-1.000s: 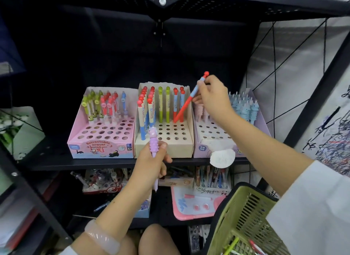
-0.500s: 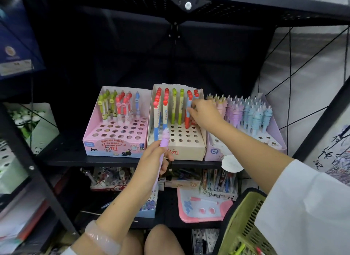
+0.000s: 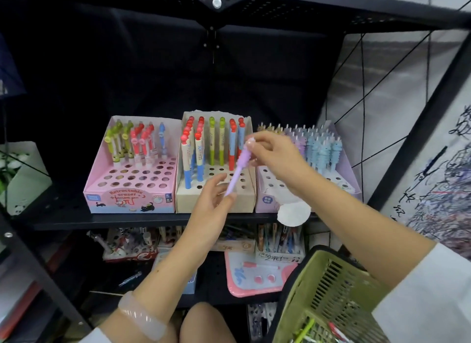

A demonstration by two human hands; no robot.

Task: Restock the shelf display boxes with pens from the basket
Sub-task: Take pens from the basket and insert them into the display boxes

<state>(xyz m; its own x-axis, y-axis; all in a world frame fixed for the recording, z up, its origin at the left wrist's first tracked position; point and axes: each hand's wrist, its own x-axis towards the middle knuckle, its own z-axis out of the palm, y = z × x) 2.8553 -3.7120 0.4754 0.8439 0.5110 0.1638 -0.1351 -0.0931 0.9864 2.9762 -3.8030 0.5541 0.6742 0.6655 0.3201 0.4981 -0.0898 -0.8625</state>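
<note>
Pinching the purple pen [image 3: 240,165] at its top, the right hand [image 3: 275,155] is taking it from the loosening, half-open left hand [image 3: 211,199] before the half-filled display boxes [image 3: 216,202], with the green basket [image 3: 328,299] holding more pens.

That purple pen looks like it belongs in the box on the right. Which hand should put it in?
The right hand: it pinches the purple pen's top, beside the lilac box. The left hand only touches its tip.
</note>
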